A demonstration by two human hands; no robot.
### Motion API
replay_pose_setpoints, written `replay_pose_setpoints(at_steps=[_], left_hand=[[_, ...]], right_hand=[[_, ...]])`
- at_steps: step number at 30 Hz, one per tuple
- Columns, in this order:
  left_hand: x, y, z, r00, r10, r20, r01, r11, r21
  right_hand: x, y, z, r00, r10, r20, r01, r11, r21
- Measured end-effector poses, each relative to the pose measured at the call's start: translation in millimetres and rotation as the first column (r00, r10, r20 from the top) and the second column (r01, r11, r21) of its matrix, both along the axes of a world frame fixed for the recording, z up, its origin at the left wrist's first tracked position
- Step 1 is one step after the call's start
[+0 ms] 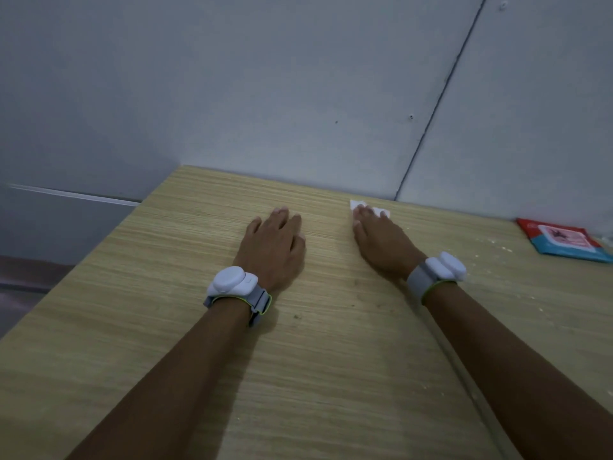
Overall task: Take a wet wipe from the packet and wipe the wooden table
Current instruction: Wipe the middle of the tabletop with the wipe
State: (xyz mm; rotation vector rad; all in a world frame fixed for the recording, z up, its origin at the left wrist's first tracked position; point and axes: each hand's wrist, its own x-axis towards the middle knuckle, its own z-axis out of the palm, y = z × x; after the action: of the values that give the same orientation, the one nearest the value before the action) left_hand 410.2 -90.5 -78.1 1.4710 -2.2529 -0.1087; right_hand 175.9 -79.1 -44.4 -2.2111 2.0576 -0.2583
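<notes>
A person leans over a pale, wood-grain table top [331,360], both forearms stretched out towards a grey wall. The right hand [381,240], at about one o'clock from the table's middle, lies flat with straight fingers pressing a small white wet wipe [358,204] onto the wood near the wall edge; only the wipe's far corners peek out past the fingertips. The left hand [273,247], at about eleven o'clock, rests flat and spread on bare wood, holding nothing.

The wipe looks thin, limp and damp, so it will likely bunch or fold if dragged by one corner; a flat palm over its middle should keep it spread.

A red and blue wet-wipe packet [564,242] lies at three o'clock against the wall, well apart from the hands. Pale crumbs [497,242] scatter near it. Each wrist wears a white, strapped sensor.
</notes>
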Motion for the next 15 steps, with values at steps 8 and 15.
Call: replay_pose_setpoints(at_steps=[8, 15], left_hand=[[-6.6, 6.4, 0.0, 0.983, -0.172, 0.065, 0.17, 0.985, 0.028], [-7.9, 4.8, -3.1, 0.979, -0.185, 0.086, 0.18, 0.981, 0.071]], right_hand=[[-17.8, 54.5, -15.2, 0.992, 0.113, 0.062, -0.113, 0.994, -0.01], [-9.8, 64.2, -13.8, 0.992, 0.1, 0.078, -0.102, 0.995, 0.02]])
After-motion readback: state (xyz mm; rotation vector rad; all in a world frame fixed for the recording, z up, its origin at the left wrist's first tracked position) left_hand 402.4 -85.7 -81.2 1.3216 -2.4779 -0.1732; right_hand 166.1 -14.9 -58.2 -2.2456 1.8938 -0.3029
